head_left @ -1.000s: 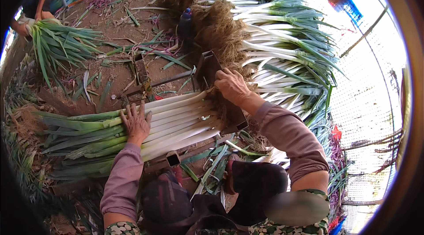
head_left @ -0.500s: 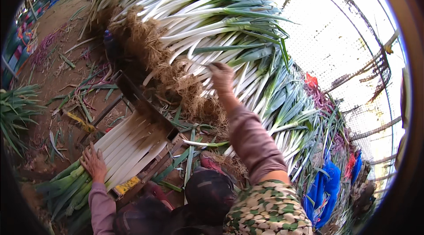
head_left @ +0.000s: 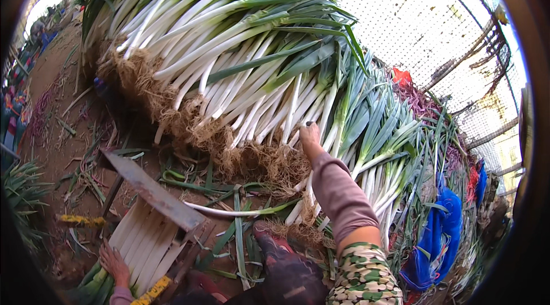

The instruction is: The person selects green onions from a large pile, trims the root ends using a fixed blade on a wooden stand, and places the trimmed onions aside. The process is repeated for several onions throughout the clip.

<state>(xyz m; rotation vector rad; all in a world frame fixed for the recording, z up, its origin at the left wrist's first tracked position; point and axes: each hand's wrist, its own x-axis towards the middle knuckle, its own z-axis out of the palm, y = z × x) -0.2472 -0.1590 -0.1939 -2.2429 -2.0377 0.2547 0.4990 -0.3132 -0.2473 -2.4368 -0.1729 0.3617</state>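
Observation:
My left hand (head_left: 115, 265) lies with fingers spread on a row of trimmed leeks (head_left: 146, 242), white shafts side by side and green tops toward the lower left. Their upper ends meet a rusty metal plate (head_left: 152, 190) on a low frame. My right hand (head_left: 310, 138) is closed at the white shafts of a large heap of leeks (head_left: 246, 84). A small dark bit shows at its fingertips; what it grips cannot be made out. Brown, shaggy roots (head_left: 229, 144) hang along the heap's near edge.
A single leek (head_left: 223, 211) lies on the ground beside the plate. Yellow-marked bars (head_left: 152, 292) belong to the frame. Blue cloth or plastic (head_left: 435, 242) lies at the right, below a mesh wall (head_left: 412, 24). Cut leaves litter the soil; more green tops (head_left: 23, 196) are at the left.
My view has shifted, so the heap and frame sit differently in it. My right hand has moved along the heap toward the right and nearer to me. My left hand still rests on the trimmed leeks.

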